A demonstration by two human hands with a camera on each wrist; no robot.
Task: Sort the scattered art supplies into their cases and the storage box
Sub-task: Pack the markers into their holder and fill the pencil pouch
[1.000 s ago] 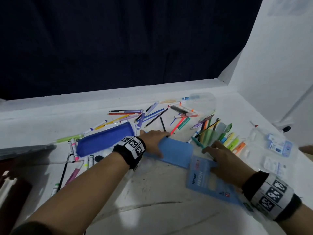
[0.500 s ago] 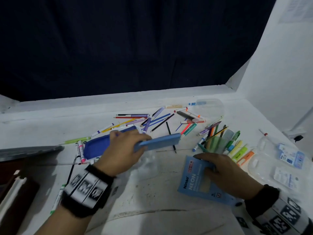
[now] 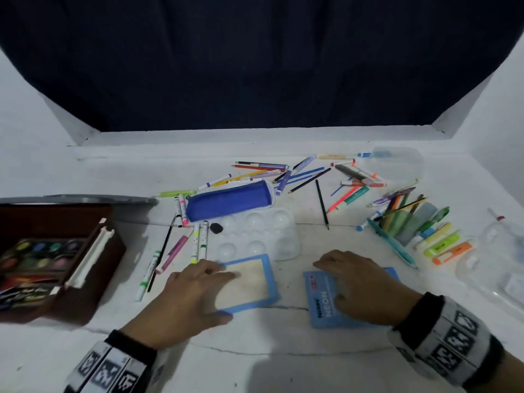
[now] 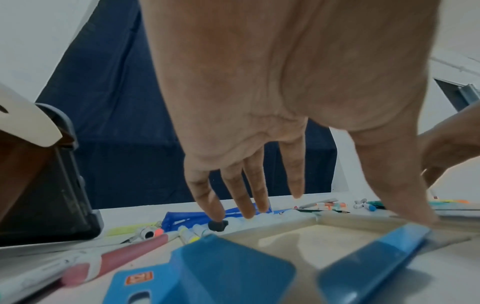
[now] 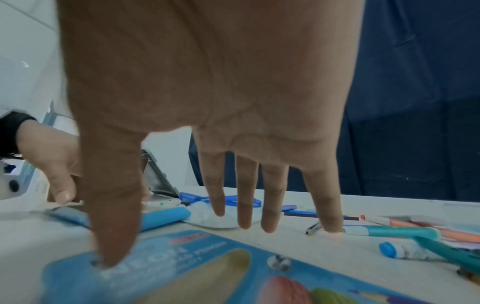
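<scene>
A shallow blue case tray point(image 3: 271, 279) with a beige inside lies open side up on the white table. My left hand point(image 3: 198, 290) hovers flat over its left part, fingers straight; in the left wrist view the thumb point(image 4: 405, 205) touches the tray's blue rim point(image 4: 369, 259). To the right lies the flat blue "NEON" lid point(image 3: 320, 302). My right hand point(image 3: 357, 282) rests spread on it, and its thumb point(image 5: 111, 236) presses the lid point(image 5: 233, 267). Loose pencils and markers point(image 3: 306, 177) are scattered behind.
A blue zip pouch point(image 3: 229, 201) and a white paint palette point(image 3: 263, 234) lie behind the tray. A brown wooden box with watercolour pans point(image 3: 85, 279) stands at the left. Highlighters point(image 3: 442, 245) and clear plastic cases point(image 3: 496, 259) sit at the right.
My left hand lifted the blue tray from beside the lid, carried it left and laid it down open side up. The right hand stayed on the lid. The view swung left.
</scene>
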